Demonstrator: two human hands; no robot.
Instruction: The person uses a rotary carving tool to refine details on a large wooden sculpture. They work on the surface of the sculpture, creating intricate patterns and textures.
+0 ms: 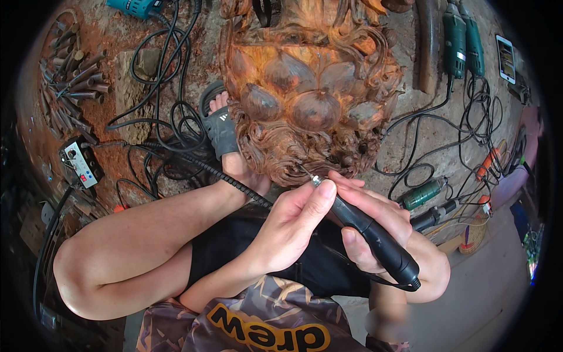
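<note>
A black rotary carving handpiece (378,243) lies slantwise across my lap, its thin metal bit pointing up and left at the carved wood. My right hand (384,214) wraps round its body, thumb below and fingers along the upper side. Near the metal nose, my left hand (293,220) pinches the front end between thumb and fingers. In front of both hands stands a large reddish-brown wood carving (316,111) with rounded scale-like bosses and curling, hair-like grooves. The bit's tip is at the carving's lower edge; whether it touches the wood, I cannot tell.
Tangled black cables (176,123) run over the floor at left, beside a control box (79,164), a rough block (136,97) and a heap of slim tools (76,82). Green power tools (455,44) and a phone (505,58) lie at right. Another green tool (423,193) lies nearer.
</note>
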